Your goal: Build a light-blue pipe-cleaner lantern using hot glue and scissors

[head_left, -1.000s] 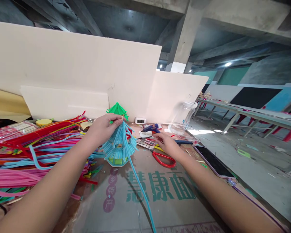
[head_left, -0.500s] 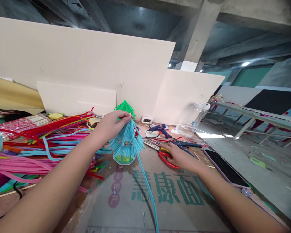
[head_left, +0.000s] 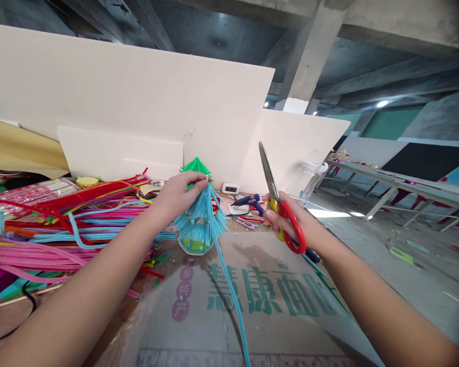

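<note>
My left hand point(head_left: 178, 194) pinches the top of a small light-blue pipe-cleaner pagoda point(head_left: 199, 221) that stands on the cardboard-covered table point(head_left: 252, 326). One long blue pipe cleaner point(head_left: 233, 300) trails from it toward me. My right hand point(head_left: 290, 221) holds red-and-yellow-handled scissors point(head_left: 281, 209) lifted off the table, blades closed and pointing up, to the right of the pagoda. A green pipe-cleaner roof point(head_left: 196, 166) stands just behind the pagoda.
A big heap of coloured pipe cleaners point(head_left: 61, 224) fills the left side. A blue glue gun point(head_left: 248, 202), a small white clock point(head_left: 230, 189) and a clear jar point(head_left: 309, 181) lie at the back right. White boards point(head_left: 137, 112) wall the table's far edge.
My right hand took the scissors from the table and raised them, blades upward. My left hand stayed on the pagoda's top.
</note>
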### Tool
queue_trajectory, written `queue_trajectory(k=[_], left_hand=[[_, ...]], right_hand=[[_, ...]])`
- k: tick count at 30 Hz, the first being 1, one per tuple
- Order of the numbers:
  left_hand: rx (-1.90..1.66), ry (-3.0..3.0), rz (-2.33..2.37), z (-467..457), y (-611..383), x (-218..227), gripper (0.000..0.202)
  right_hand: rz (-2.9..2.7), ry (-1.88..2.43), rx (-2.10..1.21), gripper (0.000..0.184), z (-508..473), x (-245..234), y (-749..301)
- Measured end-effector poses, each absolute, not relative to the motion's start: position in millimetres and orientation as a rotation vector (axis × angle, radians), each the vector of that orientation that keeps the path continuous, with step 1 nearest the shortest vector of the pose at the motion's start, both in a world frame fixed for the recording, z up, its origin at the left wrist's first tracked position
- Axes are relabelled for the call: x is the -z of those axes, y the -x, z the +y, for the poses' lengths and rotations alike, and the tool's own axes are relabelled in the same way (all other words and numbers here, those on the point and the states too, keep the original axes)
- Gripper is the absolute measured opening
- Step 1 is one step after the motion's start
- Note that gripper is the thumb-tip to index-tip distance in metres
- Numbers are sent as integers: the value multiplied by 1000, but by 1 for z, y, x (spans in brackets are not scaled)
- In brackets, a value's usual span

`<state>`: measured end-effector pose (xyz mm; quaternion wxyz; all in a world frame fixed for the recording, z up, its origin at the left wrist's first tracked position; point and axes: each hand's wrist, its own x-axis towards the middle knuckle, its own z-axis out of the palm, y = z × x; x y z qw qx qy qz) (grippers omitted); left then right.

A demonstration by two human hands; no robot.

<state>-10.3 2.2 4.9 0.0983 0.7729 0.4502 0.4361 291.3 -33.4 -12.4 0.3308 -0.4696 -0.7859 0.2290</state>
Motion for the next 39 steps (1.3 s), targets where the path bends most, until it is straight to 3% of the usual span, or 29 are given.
queue_trajectory(k=[5, 10, 16, 20, 29, 39], left_hand=[[-1120, -2327, 1235, -3, 18, -9, 51], [-1082, -2353, 1258, -3, 20, -9, 57], [-1111, -2304, 1263, 3, 16, -5, 48], [-1203, -2255, 1264, 6, 12, -1, 42], [-1240, -2382, 1274, -1, 5, -2, 36], [-1244, -2485, 1239, -10, -1, -4, 34]], right_hand=[[-2192, 1088, -389, 42, -54, -20, -274], [-2297, 1100, -401, 42, -62, -17, -281], [-2419, 1203, -522, 47, -63, 6, -310], [-2569, 1335, -703, 38, -62, 10, -325], [-2624, 1347, -702, 26, -61, 2, -318], [-2687, 1401, -612, 38, -56, 8, -317]])
